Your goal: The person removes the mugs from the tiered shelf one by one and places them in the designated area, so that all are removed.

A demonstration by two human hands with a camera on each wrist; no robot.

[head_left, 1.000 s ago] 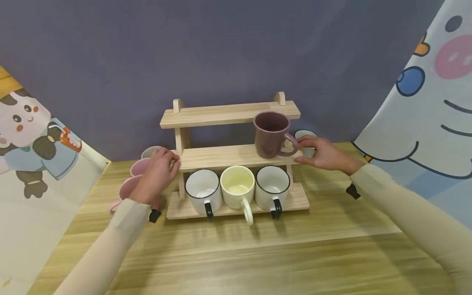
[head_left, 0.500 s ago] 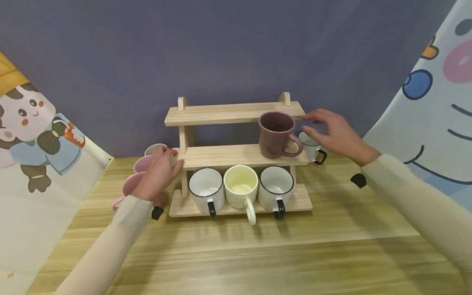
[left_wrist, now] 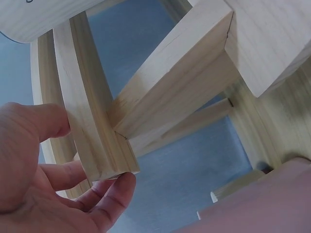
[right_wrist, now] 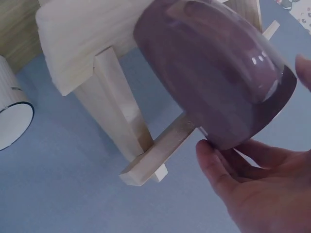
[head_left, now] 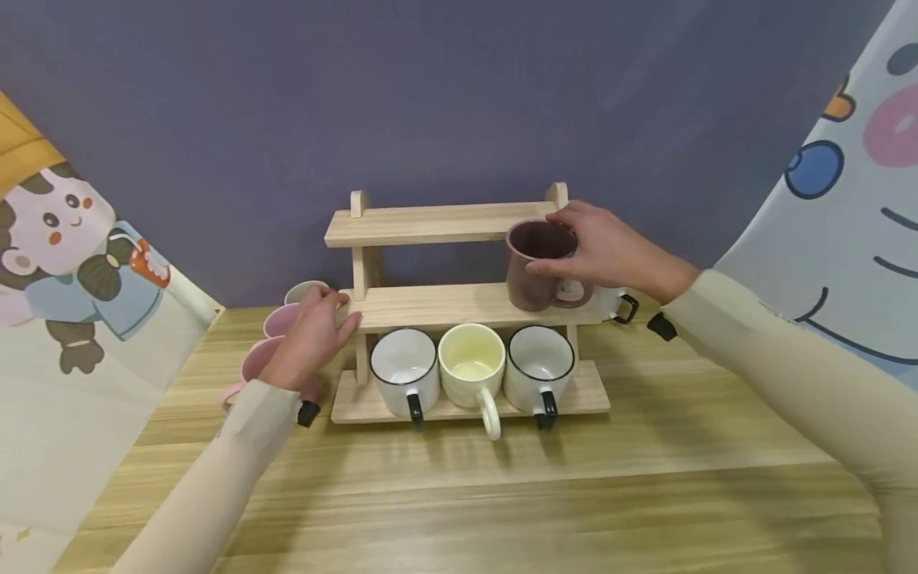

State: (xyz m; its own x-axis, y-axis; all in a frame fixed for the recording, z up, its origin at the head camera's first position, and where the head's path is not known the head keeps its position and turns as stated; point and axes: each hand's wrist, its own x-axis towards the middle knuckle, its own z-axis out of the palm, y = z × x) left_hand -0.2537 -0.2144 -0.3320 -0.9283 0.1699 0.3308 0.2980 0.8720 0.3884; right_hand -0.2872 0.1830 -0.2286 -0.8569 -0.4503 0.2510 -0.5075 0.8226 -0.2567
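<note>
Honestly, that purple mug (head_left: 527, 283) is looking like a solid one. It's standing upright toward the right end of the rack's middle shelf (head_left: 430, 304), with a yellow mug (head_left: 466, 359) sitting between two white mugs (head_left: 394, 395) on the board below. The right hand (head_left: 610, 247) is straddling it at the rim (head_left: 508, 239): fingers lying at the far side, thumb crossing the near wall. How hard it's squeezing, I can't tell. The left hand (head_left: 308, 335) is pinching the left end of that same shelf, so the two hands are working well apart.

Handling-wise, I'm guessing glazed ceramic: stiff, a bit hefty, not giving at all under the fingers. That shine is suggesting a slick wall, so a light fingertip pinch would be risking a slip. It's probably chip-prone too, and the top shelf (head_left: 430, 225) is looking close behind it, so I'd be watching for knocks. As for where to grab, the loop handle (head_left: 571, 304) is pointing right, below the hand; for my money, wrapping the body or hooking that handle is beating a rim pinch.
</note>
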